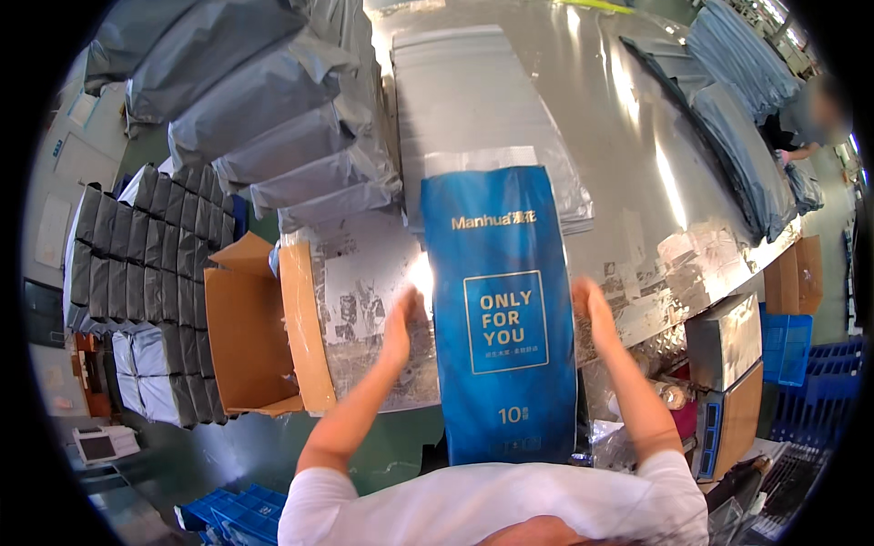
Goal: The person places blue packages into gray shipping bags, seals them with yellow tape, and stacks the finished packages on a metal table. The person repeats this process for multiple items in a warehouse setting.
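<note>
A long blue plastic package (505, 264) with pale gold print stretches from close to my body toward a stack of flat grey plastic bags (464, 91). Its far end overlaps the near part of that stack. At the package's left side is my left hand (401, 318), its fingers partly hidden in the package's shadow. My right hand (591, 308) is opposite, at the right side, with its fingertips turned in toward the package. Between them my two hands hold the package by its sides. Its underside is hidden.
The metal-topped table (619, 155) carries grey wrapped bundles (264, 109) at left and more grey bags (728, 127) at right. An open cardboard box (250, 337) stands left, before stacked grey packages (155, 246). Cartons (724, 341) and a blue crate (787, 346) are right. Another person (810, 114) works far right.
</note>
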`<state>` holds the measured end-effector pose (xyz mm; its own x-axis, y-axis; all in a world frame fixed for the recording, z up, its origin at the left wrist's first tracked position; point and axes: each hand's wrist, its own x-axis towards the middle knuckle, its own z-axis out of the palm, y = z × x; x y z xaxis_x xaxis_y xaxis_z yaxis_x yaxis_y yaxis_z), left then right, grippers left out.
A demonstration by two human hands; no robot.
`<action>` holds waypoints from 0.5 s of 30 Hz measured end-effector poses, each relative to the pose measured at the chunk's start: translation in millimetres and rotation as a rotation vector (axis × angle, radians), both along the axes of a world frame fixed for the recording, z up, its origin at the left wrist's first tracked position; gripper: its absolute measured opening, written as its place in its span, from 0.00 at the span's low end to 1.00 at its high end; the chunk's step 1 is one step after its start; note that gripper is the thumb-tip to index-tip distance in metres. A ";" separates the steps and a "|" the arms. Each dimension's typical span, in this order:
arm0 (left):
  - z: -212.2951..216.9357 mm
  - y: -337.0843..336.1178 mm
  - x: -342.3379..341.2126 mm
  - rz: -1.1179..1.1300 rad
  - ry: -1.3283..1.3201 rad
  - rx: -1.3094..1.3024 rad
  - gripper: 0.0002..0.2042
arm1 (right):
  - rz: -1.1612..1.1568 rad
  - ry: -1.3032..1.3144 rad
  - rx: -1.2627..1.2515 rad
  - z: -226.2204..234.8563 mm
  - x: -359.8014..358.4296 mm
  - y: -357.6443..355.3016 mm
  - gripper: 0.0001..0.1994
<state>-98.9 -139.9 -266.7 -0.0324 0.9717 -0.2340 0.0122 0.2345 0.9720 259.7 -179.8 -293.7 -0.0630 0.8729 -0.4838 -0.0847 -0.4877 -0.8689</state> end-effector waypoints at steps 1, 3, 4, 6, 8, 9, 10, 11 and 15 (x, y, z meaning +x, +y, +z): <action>27.3 34.9 11.9 -0.034 -0.289 -0.322 0.29 | -0.070 -0.009 0.045 -8.1 -12.1 20.2 0.28; 34.0 54.8 32.4 -0.111 -0.476 -0.403 0.34 | -0.204 -0.033 0.159 -16.5 -38.9 64.9 0.29; 19.0 48.1 45.4 -0.144 -0.370 -0.183 0.34 | -0.261 -0.048 0.209 -18.9 -47.6 76.0 0.30; -1.1 44.0 47.9 -0.191 -0.251 0.029 0.33 | -0.182 0.336 0.062 -6.4 -49.9 74.3 0.30; -12.6 46.1 40.9 -0.225 -0.235 0.029 0.32 | -0.128 0.464 -0.037 -1.6 -45.5 71.8 0.31; -25.5 46.1 35.5 -0.207 -0.186 0.050 0.30 | -0.135 0.340 0.097 -4.3 -43.1 71.7 0.30; -45.5 46.2 27.4 -0.187 -0.139 0.078 0.28 | -0.139 0.213 0.237 -10.0 -40.5 74.9 0.29; -57.5 48.6 19.0 -0.165 -0.092 0.100 0.27 | -0.144 0.085 0.370 -18.8 -34.3 80.8 0.28; -13.6 134.5 3.7 -0.100 0.732 0.448 0.09 | -0.006 -0.683 0.609 -25.6 13.8 173.9 0.15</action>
